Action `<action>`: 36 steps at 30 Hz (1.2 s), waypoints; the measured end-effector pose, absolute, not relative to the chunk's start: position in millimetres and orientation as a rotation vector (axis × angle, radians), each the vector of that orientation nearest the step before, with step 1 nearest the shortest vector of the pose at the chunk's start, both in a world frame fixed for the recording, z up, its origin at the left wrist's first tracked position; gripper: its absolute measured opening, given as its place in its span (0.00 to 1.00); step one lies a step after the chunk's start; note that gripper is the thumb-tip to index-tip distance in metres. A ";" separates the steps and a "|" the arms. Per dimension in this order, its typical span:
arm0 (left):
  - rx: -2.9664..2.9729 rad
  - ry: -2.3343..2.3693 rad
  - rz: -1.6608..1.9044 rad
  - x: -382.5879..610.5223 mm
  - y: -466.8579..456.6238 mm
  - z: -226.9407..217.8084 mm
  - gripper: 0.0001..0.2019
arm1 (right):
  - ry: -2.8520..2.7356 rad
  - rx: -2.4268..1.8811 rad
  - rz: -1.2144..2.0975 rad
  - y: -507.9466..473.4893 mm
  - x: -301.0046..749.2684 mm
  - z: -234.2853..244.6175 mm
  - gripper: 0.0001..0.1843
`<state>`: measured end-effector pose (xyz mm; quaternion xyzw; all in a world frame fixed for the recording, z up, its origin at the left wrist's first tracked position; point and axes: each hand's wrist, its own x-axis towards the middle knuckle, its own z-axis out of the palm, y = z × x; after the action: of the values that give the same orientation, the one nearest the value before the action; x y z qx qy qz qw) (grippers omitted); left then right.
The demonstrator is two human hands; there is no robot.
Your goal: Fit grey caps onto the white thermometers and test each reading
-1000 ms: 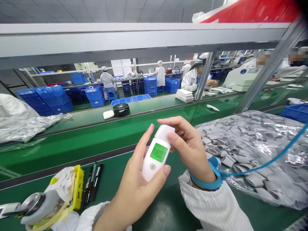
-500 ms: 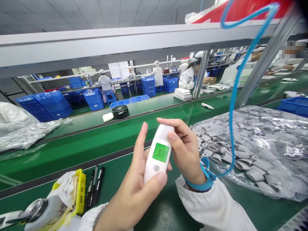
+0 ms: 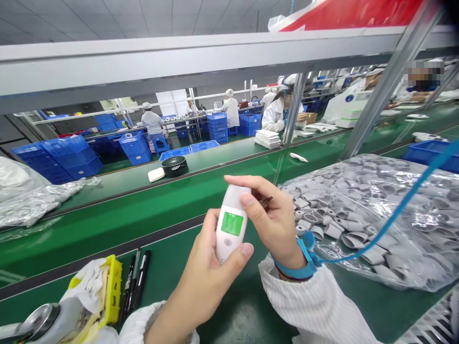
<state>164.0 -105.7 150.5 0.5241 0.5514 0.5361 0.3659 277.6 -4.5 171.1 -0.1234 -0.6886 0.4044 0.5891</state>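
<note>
A white handheld thermometer (image 3: pixel 223 241) with a green-lit display is held upright and slightly tilted between my hands, above the green bench. My left hand (image 3: pixel 204 277) is closed around its lower body, with the thumb at the base near the round button. At the light grey top end (image 3: pixel 238 195), my right hand (image 3: pixel 274 220) pinches with thumb and forefinger. A thin dark piece (image 3: pixel 267 201) pokes out by the curled fingers of that hand; its kind is unclear. A blue wrist strap (image 3: pixel 299 265) with a cord circles my right wrist.
To the right lies a clear plastic bag (image 3: pixel 358 224) of grey oval sleeves. A yellow tray (image 3: pixel 114 291), pens (image 3: pixel 139 279) and a bottle with a metal top (image 3: pixel 45 320) stand left. Beyond the green belt (image 3: pixel 118 210) are a black round fan-like thing (image 3: pixel 174 165) and co-workers.
My left forefinger, stretched upward before, is now bent against the thermometer's side. The display showed digits earlier and now looks blank green. The blue cord has swung to the right.
</note>
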 end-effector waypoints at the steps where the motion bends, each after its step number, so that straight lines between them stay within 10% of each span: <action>1: 1.361 1.483 1.370 163.6 -104.5 150.1 0.20 | -1.612 -0.282 0.930 -4.3 277.0 171.1 0.14; 32: 1.768 2.086 1.582 167.1 -99.8 153.2 0.06 | -1.555 -0.172 1.218 1.1 264.6 165.4 0.14; 36: 1.674 1.827 1.841 159.6 -97.3 153.1 0.24 | -1.536 -0.171 1.329 6.3 266.1 159.6 0.22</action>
<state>159.6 -97.3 153.1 0.5421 0.5916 0.5962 0.0271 266.1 6.3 159.6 -0.0713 -0.6419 0.5551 0.5241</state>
